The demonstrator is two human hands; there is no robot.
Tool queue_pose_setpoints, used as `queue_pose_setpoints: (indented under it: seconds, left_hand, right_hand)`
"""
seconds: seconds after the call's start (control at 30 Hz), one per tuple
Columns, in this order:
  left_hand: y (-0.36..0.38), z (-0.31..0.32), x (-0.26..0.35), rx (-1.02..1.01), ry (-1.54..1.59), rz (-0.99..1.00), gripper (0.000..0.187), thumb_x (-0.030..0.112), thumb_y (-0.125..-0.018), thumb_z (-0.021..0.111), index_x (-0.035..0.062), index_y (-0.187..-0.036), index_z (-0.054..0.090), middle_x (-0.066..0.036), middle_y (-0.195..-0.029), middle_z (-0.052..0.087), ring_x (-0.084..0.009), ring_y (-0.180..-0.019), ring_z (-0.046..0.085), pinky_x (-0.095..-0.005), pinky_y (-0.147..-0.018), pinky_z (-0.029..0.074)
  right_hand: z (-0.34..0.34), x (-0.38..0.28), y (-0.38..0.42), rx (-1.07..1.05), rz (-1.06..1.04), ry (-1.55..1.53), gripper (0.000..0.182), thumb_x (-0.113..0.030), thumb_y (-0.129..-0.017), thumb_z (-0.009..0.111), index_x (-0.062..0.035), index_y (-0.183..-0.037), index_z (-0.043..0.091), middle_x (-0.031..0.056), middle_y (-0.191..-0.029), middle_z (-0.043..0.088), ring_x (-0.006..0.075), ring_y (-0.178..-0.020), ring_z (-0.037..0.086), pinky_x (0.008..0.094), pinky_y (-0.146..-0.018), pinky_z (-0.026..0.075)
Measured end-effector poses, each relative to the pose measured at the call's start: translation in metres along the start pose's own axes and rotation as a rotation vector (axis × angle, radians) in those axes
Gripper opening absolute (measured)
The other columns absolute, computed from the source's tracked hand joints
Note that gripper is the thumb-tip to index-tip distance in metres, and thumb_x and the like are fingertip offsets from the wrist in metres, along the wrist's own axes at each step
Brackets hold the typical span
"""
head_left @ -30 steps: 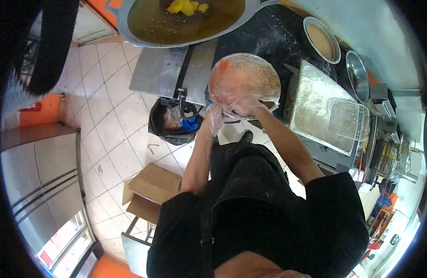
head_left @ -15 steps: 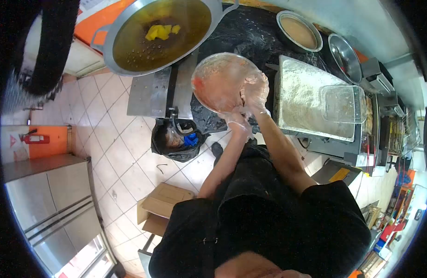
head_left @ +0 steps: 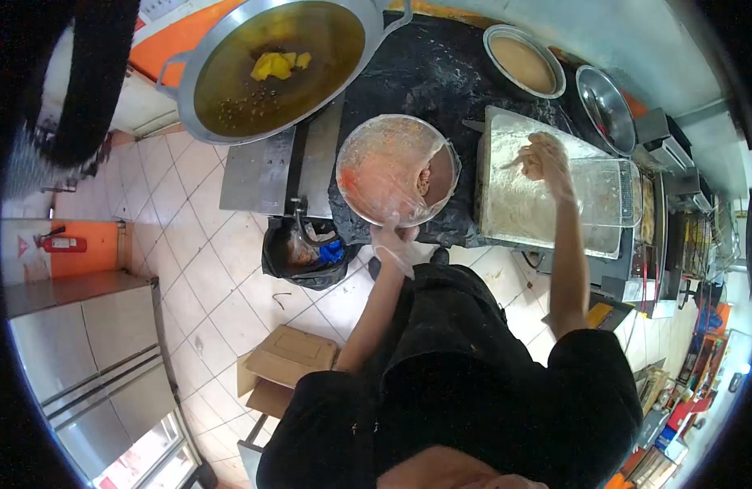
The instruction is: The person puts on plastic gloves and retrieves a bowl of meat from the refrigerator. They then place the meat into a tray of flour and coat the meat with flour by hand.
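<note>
A round metal bowl [head_left: 384,171], lined with clear plastic, holds pinkish-orange stuff with a few lumps at its right side. My left hand [head_left: 394,244], in a thin clear glove, closes on the bowl's near rim. Over the tray of white flour [head_left: 506,213] is my right hand [head_left: 547,163], also gloved, its fingers bent round a lumpy thing too small to name. A wire basket [head_left: 608,191] lies on the tray's right part, just beside that hand.
A big pan of oil [head_left: 221,122] with yellow pieces stands at upper left. A bowl of beige liquid [head_left: 522,61] and a steel bowl [head_left: 606,106] are at the back right. Below the counter are a black bin bag [head_left: 302,273] and a cardboard box [head_left: 290,354].
My right hand has left the bowl and moved right, over the flour tray. My left hand has shifted slightly left and down, at the bowl's rim. Lumps in the bowl are now uncovered.
</note>
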State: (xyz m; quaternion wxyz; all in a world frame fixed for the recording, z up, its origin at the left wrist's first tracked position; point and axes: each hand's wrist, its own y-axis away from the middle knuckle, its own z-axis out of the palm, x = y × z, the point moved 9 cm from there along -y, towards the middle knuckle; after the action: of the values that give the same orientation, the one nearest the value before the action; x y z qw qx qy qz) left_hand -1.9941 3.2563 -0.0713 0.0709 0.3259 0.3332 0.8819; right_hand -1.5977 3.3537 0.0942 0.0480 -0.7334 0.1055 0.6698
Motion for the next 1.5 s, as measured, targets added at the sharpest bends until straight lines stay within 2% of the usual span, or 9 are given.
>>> queue_pose_setpoints:
  seconds: [0.13,0.23,0.3,0.4,1.0,1.03,1.17,1.3,1.5]
  left_hand:
    - [0.006,0.004,0.039,0.059,-0.151,0.070,0.047,0.007,-0.081,0.061,0.0028,-0.124,0.043,-0.014,-0.101,0.060,-0.0276,-0.083,0.065,-0.0349,-0.059,0.057]
    - [0.022,0.013,0.061,0.107,-0.241,0.150,0.071,0.004,-0.082,0.061,0.0189,-0.141,0.025,-0.015,-0.117,0.054,-0.0297,-0.091,0.063,-0.0355,-0.058,0.056]
    - [0.020,0.020,0.062,0.063,-0.326,0.163,0.077,0.002,-0.081,0.061,0.0237,-0.143,0.020,-0.015,-0.121,0.051,-0.0293,-0.091,0.062,-0.0343,-0.057,0.055]
    - [0.009,0.010,0.052,-0.040,-0.177,0.130,0.082,-0.005,-0.081,0.060,0.0243,-0.144,0.018,-0.014,-0.128,0.045,-0.0288,-0.087,0.059,-0.0350,-0.057,0.053]
    - [0.022,0.014,0.066,-0.001,-0.293,0.218,0.075,-0.011,-0.077,0.055,0.0208,-0.138,0.025,-0.016,-0.128,0.045,-0.0314,-0.088,0.061,-0.0362,-0.056,0.057]
    - [0.018,0.013,0.065,-0.037,-0.279,0.240,0.077,-0.012,-0.078,0.054,0.0209,-0.140,0.023,-0.017,-0.129,0.044,-0.0305,-0.088,0.061,-0.0365,-0.058,0.057]
    - [0.019,0.012,0.063,-0.037,-0.247,0.221,0.078,-0.012,-0.074,0.056,0.0220,-0.137,0.027,-0.016,-0.125,0.047,-0.0323,-0.090,0.060,-0.0380,-0.056,0.057]
    - [0.024,0.017,0.066,-0.013,-0.271,0.202,0.079,-0.013,-0.075,0.055,0.0219,-0.139,0.024,-0.017,-0.129,0.045,-0.0328,-0.092,0.060,-0.0390,-0.058,0.057]
    - [0.025,0.018,0.064,-0.001,-0.298,0.127,0.076,-0.011,-0.081,0.052,0.0190,-0.142,0.020,-0.017,-0.127,0.047,-0.0302,-0.084,0.063,-0.0370,-0.058,0.057]
  right_hand:
    - [-0.013,-0.046,0.001,0.275,-0.107,1.068,0.045,-0.033,-0.093,0.056,-0.0018,-0.125,0.054,0.0174,-0.127,0.056,0.0272,-0.114,0.055,0.0353,-0.097,0.042]
    - [0.069,-0.006,-0.016,-0.161,-0.561,1.112,0.036,-0.033,-0.093,0.052,-0.0023,-0.108,0.063,0.0200,-0.112,0.060,0.0300,-0.104,0.057,0.0395,-0.091,0.043]
    - [0.166,0.036,-0.025,-0.445,0.182,1.143,0.028,-0.022,-0.087,0.052,-0.0045,-0.104,0.065,0.0200,-0.104,0.063,0.0319,-0.096,0.062,0.0419,-0.087,0.048]
    - [0.256,0.053,0.022,-0.657,-0.011,1.137,0.037,-0.022,-0.084,0.050,0.0003,-0.111,0.062,0.0181,-0.105,0.066,0.0296,-0.097,0.064,0.0427,-0.086,0.050]
    - [0.252,0.030,0.027,-0.201,-0.652,1.002,0.010,-0.017,-0.069,0.067,-0.0131,-0.077,0.072,0.0094,-0.086,0.070,0.0235,-0.081,0.066,0.0346,-0.070,0.052]
    - [0.267,0.057,0.017,-0.593,0.000,1.511,0.019,-0.022,-0.076,0.068,-0.0098,-0.090,0.070,0.0087,-0.091,0.070,0.0236,-0.083,0.066,0.0352,-0.071,0.052]
    - [0.221,0.103,0.021,0.356,0.292,-0.362,0.028,-0.006,-0.078,0.065,-0.0070,-0.106,0.061,0.0121,-0.103,0.065,0.0231,-0.082,0.065,0.0340,-0.066,0.053]
    - [0.182,-0.032,0.039,-0.257,-0.165,0.965,0.023,-0.012,-0.089,0.058,-0.0039,-0.110,0.054,0.0146,-0.108,0.064,0.0225,-0.084,0.066,0.0293,-0.062,0.054]
    - [0.018,-0.023,0.031,0.117,0.065,0.095,0.034,-0.025,-0.093,0.051,-0.0036,-0.118,0.060,0.0100,-0.102,0.063,0.0211,-0.091,0.063,0.0268,-0.078,0.054]
